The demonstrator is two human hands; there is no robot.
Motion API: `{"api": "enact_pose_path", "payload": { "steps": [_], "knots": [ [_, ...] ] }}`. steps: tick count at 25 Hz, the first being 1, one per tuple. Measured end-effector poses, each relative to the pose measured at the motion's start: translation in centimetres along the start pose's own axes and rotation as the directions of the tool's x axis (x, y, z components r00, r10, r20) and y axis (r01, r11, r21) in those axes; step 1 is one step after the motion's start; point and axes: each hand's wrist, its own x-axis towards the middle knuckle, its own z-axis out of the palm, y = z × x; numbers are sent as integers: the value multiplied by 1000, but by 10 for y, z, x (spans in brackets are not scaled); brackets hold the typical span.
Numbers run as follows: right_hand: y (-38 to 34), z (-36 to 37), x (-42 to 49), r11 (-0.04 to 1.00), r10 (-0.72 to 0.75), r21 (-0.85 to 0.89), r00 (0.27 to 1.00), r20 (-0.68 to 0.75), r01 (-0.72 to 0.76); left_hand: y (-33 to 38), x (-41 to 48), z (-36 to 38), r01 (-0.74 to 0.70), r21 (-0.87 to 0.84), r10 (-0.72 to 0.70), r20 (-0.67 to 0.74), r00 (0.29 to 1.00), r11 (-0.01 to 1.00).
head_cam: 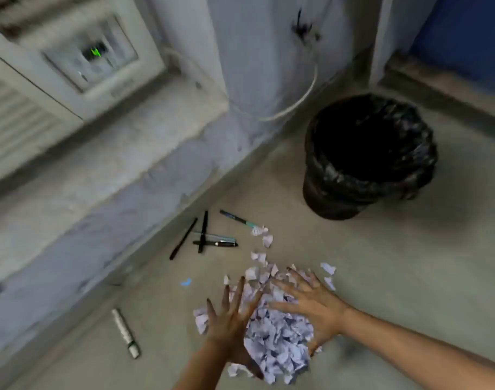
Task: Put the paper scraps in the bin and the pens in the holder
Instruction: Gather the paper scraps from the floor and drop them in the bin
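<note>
Both hands, left (229,319) and right (311,305), press flat with spread fingers on the two sides of the scraps (280,333) heap, lower centre on the floor (409,277). Pens (204,235) lie above the heap by the wall. A marker (125,333) lies lower left. The bin (367,156), black-lined, stands upper right, nothing between.

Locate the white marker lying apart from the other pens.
The white marker lies on the floor at lower left, near the wall, left of the left hand.

Left hand (229,319): at 6 o'clock, fingers spread, pointing to 12, palm facing right, forearm bare. Right hand (308,302): at 5 o'clock, fingers splayed, pointing to 10, palm down, bare forearm entering from 4 o'clock. Hands near each other, cupped inward.
</note>
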Motion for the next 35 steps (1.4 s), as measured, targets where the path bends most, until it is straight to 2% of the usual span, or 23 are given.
{"api": "enact_pose_path", "payload": {
  "steps": [1, 3, 4, 5, 6, 7, 9, 11, 13, 14, 15, 17, 18, 20, 23, 25, 27, 28, 29, 30, 31, 33, 35],
  "knots": [
    [3, 41, 6, 996, -90, -28, 996, -30, 89, -1, 18, 34, -73, 76, 78, -70, 994, 994],
    [11, 118, 25, 987, -90, -146, 982, -164, 66, -3, 54, 103, -107, 31, 112, -245, 963, 994],
    [18, 142, 31, 981, -99, -179, 983, -156, 70, -2, 71, 119, -110, -17, 101, -284, 954, 994],
    [17, 164, 37, 970, -133, -230, 958, -252, 74, -3, 84, 140, -153, 13, 146, -386, 911, 988],
    [19, 174, 39, 951, -192, -290, 940, -283, 107, 2, 89, 145, -164, 59, 174, -374, 911, 985],
    [28, 174, 42, 929, -264, -335, 914, -310, 154, 3, 96, 149, -215, 73, 225, -445, 867, 974],
    [45, 156, 42, 944, -304, -241, 875, -376, 224, 17, 107, 140, -177, 71, 188, -532, 826, 982],
    [36, 138, 45, 970, -239, -137, 898, -370, 202, 33, 103, 117, -209, -37, 167, -477, 863, 977],
    [34, 137, 52, 988, -155, -30, 934, -321, 154, 34, 107, 98, -174, 46, 180, -282, 942, 984],
    [39, 133, 55, 989, -128, 31, 943, -308, 144, 31, 112, 87, -165, 86, 184, -301, 936, 983],
    [46, 125, 58, 987, -103, 87, 945, -309, 136, 24, 121, 76, -190, 39, 192, -328, 925, 981],
    [62, 88, 62, 942, -18, 302, 920, -393, 147, 18, 129, 41, -182, -220, 99, -340, 935, 958],
    [69, 58, 62, 925, 19, 340, 871, -491, 171, 23, 125, 16, -227, -294, 79, -443, 893, 928],
    [73, -22, 44, 916, 122, 352, 698, -705, 195, 36, 106, -49, -389, -406, 58, -626, 777, 827],
    [93, -144, -3, 945, 155, 266, 459, -875, 188, 77, 86, -171, -601, -322, 140, -791, 595, 732],
    [121, -190, -26, 965, 232, 260, 333, -914, 42, 111, 101, -231, -683, -222, 218, -841, 495, 696],
    [162, -206, -38, 919, 392, 369, 244, -887, -138, 148, 139, -265, -742, -271, 202, -854, 479, 613],
    [182, -205, -40, 867, 493, 457, 220, -841, -196, 165, 158, -273, -739, -330, 170, -842, 512, 588],
    [201, -199, -37, 800, 598, 553, 225, -769, -233, 175, 181, -275, -712, -385, 140, -818, 558, 588],
    [218, -189, -33, 734, 680, 628, 272, -681, -261, 179, 198, -274, -660, -417, 127, -780, 613, 625],
    [231, -178, -31, 686, 724, 671, 355, -591, -281, 183, 211, -273, -594, -414, 137, -731, 668, 689],
    [246, -162, -37, 663, 722, 677, 511, -466, -320, 183, 228, -271, -446, -335, 153, -633, 759, 830],
    [247, -159, -47, 674, 704, 675, 536, -465, -300, 184, 230, -272, -402, -403, 98, -595, 797, 822]
  ]
}}
